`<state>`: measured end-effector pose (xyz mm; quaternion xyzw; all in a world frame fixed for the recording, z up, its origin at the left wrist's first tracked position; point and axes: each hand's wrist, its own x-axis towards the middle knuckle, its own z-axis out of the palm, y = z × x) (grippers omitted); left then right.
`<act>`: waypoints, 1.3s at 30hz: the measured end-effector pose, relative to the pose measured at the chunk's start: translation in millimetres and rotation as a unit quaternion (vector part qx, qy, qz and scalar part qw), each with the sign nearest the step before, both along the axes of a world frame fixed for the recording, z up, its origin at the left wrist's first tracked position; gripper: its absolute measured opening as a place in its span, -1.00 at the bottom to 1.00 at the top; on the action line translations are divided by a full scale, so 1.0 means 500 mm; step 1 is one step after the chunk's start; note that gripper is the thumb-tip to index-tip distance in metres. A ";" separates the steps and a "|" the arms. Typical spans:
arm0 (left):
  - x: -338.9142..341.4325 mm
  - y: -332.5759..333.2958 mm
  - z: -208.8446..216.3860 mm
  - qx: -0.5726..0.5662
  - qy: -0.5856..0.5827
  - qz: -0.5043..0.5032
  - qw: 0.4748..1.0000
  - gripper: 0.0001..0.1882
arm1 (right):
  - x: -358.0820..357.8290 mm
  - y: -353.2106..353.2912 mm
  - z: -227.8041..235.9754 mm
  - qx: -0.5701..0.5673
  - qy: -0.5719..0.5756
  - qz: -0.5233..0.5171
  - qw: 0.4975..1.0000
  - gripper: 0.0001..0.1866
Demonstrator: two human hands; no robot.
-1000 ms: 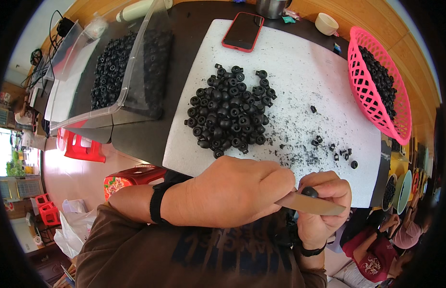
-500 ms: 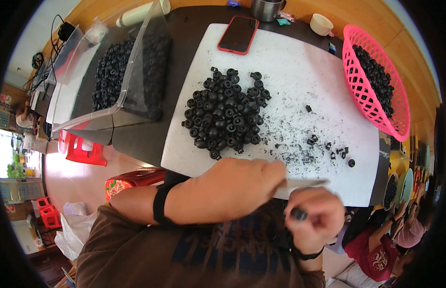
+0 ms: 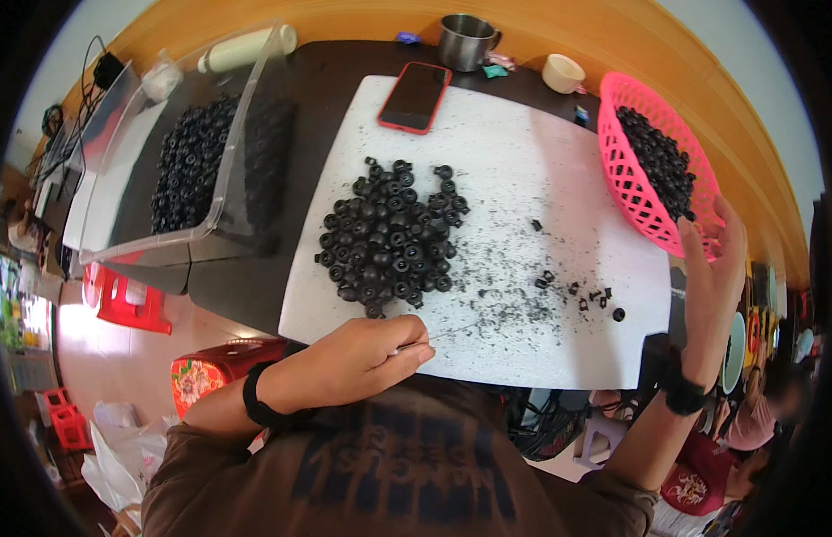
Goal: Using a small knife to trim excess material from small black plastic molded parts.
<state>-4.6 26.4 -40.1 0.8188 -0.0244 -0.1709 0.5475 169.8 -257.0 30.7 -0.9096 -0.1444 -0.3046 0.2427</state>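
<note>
My left hand [image 3: 371, 353] is closed around a slim knife [image 3: 456, 331], its thin blade pointing right over the near edge of the white foam board [image 3: 514, 125]. Just beyond that hand lies a heap of small round black plastic parts [image 3: 389, 234], some with a hollow end facing up. My right hand [image 3: 716, 277] reaches to the near end of a pink lattice basket [image 3: 632, 199], its visible fingers spread at the rim. More black parts [image 3: 653, 161] fill the basket. Whether a part touches the fingertips is hard to see.
Black trimmings [image 3: 577, 291] and crumbs dot the board. A red-edged phone [image 3: 414, 97] lies at its far left. Behind stand a metal mug [image 3: 465, 43] and a cream cup [image 3: 562, 73]. Left is a clear bin [image 3: 221, 192] of black parts. A co-worker [image 3: 765, 412] sits at right.
My right hand has gone from beside the knife, where it held a black part, out to the basket. My left hand has drawn left with the knife. The whole view has shifted slightly.
</note>
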 end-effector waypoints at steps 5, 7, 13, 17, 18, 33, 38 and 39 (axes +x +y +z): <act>-0.005 0.018 -0.024 -0.058 -0.006 0.035 0.998 -0.77 | -0.061 0.139 -0.058 0.038 0.217 0.258 0.941 -0.66; -0.003 0.023 -0.029 -0.074 -0.001 0.038 0.997 -0.76 | -0.045 0.206 -0.086 -0.027 0.213 0.319 0.923 -0.72; -0.008 0.035 -0.042 -0.159 0.003 0.055 0.986 -0.76 | 0.034 0.337 -0.157 -0.100 0.178 0.311 0.928 -0.75; -0.011 0.043 -0.048 -0.190 -0.008 0.045 0.981 -0.77 | 0.057 0.367 -0.173 -0.127 0.201 0.306 0.922 -0.77; -0.011 0.045 -0.049 -0.195 -0.006 0.043 0.980 -0.77 | 0.059 0.369 -0.174 -0.133 0.218 0.304 0.918 -0.77; -0.011 0.048 -0.062 -0.222 -0.022 0.029 0.974 -0.73 | -0.045 0.271 -0.075 0.201 0.369 0.338 0.842 -0.79; -0.013 0.047 -0.070 -0.209 -0.038 0.023 0.977 -0.71 | -0.201 0.188 -0.061 0.264 0.478 0.214 0.810 -0.85; -0.013 0.046 -0.071 -0.212 -0.062 0.022 0.975 -0.70 | -0.232 0.183 -0.076 0.314 0.459 0.220 0.801 -0.84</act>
